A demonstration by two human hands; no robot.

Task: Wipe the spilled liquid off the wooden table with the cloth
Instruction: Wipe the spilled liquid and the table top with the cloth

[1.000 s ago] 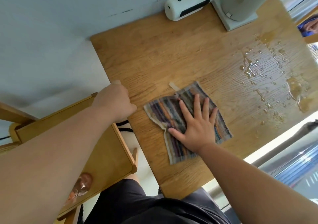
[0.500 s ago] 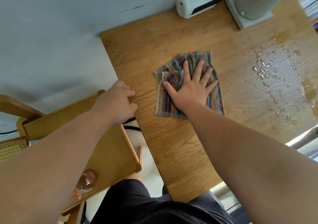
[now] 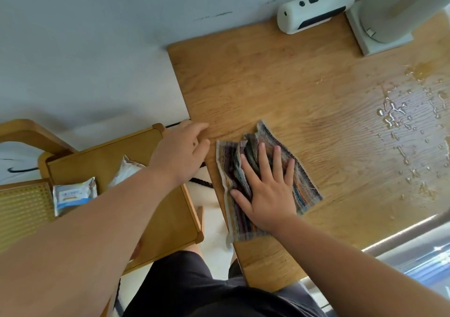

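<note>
A striped, multicoloured cloth (image 3: 305,187) lies crumpled near the left edge of the wooden table (image 3: 280,85), its near corner hanging slightly over that edge. My right hand (image 3: 267,190) presses flat on the cloth with fingers spread. My left hand (image 3: 180,151) grips the table's left edge just beside the cloth. The spilled liquid (image 3: 399,121) sits as puddles and droplets on the right part of the table, well apart from the cloth. The wood between the cloth and the spill looks faintly damp.
A white cylindrical device (image 3: 316,9) and a white appliance base (image 3: 382,29) stand at the table's far edge by the wall. A lower wooden stand (image 3: 165,207) with two packets (image 3: 73,195) sits to the left. A black cable (image 3: 202,182) runs in the gap.
My right hand has dragged the cloth back from the table's middle toward me and the left edge, bunching it. My left hand has stayed on the table's edge.
</note>
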